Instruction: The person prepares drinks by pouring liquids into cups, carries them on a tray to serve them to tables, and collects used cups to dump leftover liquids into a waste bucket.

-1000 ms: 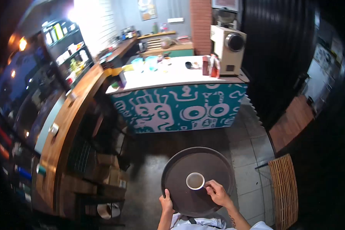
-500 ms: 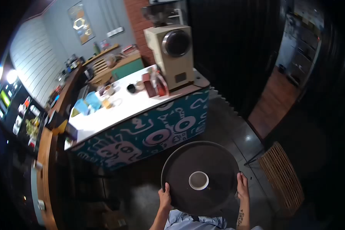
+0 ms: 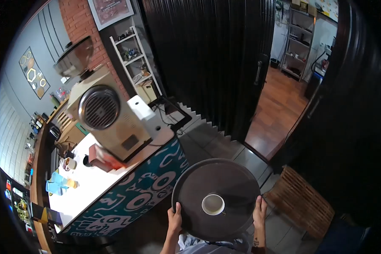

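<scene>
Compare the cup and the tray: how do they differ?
The cup is white, the tray dark. The cup is much smaller than the tray. The cup rests on the tray; the tray is held by the left hand and right hand. Both have round rims.

The tray point(image 3: 194, 182) hides some fingers point(image 3: 178, 208) of the left hand point(image 3: 174, 219) and right hand point(image 3: 259, 213), the bottom edge crops both forearms point(image 3: 259, 242), and the upper-left poster point(image 3: 111, 10) is cut off, its print unclear.

Matt dark tray point(image 3: 237, 186); glossy white cup point(image 3: 213, 204); slatted wooden chair point(image 3: 300, 201).
</scene>
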The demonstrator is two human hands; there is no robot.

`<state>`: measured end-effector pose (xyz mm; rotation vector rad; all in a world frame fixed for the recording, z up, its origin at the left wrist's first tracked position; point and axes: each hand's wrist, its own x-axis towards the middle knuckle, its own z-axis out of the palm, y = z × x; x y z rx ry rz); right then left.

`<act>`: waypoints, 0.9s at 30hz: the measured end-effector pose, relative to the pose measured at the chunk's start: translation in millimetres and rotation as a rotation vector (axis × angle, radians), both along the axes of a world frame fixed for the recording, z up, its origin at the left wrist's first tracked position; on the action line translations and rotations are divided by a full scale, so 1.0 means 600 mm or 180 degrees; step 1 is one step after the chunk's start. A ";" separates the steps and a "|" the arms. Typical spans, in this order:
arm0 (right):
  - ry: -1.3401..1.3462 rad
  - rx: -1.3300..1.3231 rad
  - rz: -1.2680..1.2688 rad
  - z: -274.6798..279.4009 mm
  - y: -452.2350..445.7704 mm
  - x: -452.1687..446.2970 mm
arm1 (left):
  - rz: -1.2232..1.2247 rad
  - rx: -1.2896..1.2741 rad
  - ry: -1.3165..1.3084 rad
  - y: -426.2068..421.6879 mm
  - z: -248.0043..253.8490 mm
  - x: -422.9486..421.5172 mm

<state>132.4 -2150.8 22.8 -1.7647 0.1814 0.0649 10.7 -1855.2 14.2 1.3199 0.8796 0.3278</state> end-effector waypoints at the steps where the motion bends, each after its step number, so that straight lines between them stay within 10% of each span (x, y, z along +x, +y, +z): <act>1: -0.0121 -0.0084 0.0010 0.001 -0.003 0.042 | -0.0006 0.0003 0.0094 -0.001 -0.004 0.041; 27: 0.0436 -0.0819 0.0210 0.044 0.443 1.093 | 0.1114 0.0808 0.0321 0.334 0.038 0.958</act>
